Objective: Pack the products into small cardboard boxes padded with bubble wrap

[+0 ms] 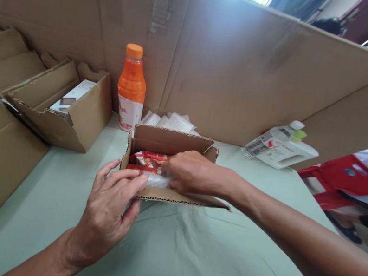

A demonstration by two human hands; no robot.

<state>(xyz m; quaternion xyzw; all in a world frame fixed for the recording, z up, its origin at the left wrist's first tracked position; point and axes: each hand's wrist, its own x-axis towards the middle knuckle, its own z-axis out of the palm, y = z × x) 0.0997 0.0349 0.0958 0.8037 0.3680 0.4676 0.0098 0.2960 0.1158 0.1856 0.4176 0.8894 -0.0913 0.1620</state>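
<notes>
A small open cardboard box (173,141) stands before me on the table. Inside it lie red printed packets (147,158), with a strip of bubble wrap (155,180) along the near side. My left hand (111,203) is at the box's front left corner: fingers reach over the near wall and touch the bubble wrap, while the thumb stays outside. My right hand (187,169) reaches into the box from the right, its curled fingers at the right end of the bubble wrap. Its fingertips are partly hidden and slightly blurred.
An orange juice bottle (131,89) and bubble wrap pieces (172,121) stand behind the box. Larger cardboard boxes (98,114) line the left; one holds a white carton (74,94). A clear bottle (272,138) leans by a white jug (289,154) at right. A red stool (350,175) is beyond.
</notes>
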